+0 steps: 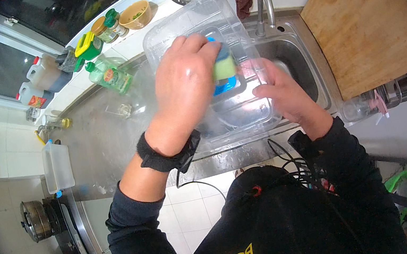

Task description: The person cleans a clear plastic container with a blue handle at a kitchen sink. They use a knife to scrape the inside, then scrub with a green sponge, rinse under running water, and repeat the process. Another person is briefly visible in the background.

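Observation:
A large clear plastic container or lid (193,15) is held tilted over the steel counter and the left part of the sink. My left hand (184,71) lies over its middle, fingers curled around a yellow-green and blue sponge (224,67) that appears to touch the plastic. A bright blue patch (225,86) shows beside the sponge; whether it is a label or a part cannot be told. On the right, my right hand (279,88) grips the container's side edge, thumb on the near face and fingers seen through the plastic.
The steel sink (289,60) and faucet (265,7) stand behind my right hand. A wooden board (367,22) is at the right. A green detergent bottle (111,78) and a translucent box (58,166) occupy the left counter. Jars and a bowl (135,16) line the sill. Black cables (295,166) hang near my waist.

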The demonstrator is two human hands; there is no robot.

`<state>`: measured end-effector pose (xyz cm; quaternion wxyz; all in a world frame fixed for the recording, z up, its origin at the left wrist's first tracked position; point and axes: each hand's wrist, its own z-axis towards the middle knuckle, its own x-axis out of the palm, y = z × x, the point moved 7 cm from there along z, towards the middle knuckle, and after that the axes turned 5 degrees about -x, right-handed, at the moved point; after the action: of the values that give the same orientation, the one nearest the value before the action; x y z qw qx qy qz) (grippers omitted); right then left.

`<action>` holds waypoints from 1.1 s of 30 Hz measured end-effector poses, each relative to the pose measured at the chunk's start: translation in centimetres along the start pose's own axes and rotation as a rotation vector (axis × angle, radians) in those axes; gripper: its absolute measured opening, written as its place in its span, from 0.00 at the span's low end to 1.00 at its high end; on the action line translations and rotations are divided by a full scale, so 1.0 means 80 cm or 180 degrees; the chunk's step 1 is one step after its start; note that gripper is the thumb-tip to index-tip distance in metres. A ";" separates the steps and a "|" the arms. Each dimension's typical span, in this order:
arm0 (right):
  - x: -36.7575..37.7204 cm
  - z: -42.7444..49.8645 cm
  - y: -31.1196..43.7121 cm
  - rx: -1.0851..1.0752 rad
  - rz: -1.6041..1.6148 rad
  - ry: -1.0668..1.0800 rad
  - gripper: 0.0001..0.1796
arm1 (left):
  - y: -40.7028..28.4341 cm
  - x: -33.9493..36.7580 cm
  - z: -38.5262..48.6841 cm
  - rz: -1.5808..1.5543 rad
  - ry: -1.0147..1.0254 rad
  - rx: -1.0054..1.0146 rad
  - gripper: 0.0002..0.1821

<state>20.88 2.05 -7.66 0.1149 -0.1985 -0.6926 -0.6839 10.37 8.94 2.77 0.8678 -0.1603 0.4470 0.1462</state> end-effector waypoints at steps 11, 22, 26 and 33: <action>0.001 -0.004 -0.002 0.0117 -0.0190 -0.0125 0.32 | 0.012 0.013 0.008 0.0759 0.0669 0.0194 0.14; 0.013 -0.020 -0.001 0.0139 -0.0192 -0.0041 0.35 | -0.005 0.020 0.012 0.0485 0.0551 0.0930 0.12; 0.008 -0.018 -0.009 0.0155 -0.0047 -0.0006 0.35 | 0.020 0.009 0.010 0.0887 0.0667 0.0473 0.14; 0.018 -0.024 -0.001 -0.0021 0.0066 0.0178 0.33 | 0.004 -0.005 0.007 0.0118 0.0067 0.0316 0.17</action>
<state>19.33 0.28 -6.99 0.1407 -0.1867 -0.6848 -0.6902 10.43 9.40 3.39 0.8671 -0.1102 0.4657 0.1383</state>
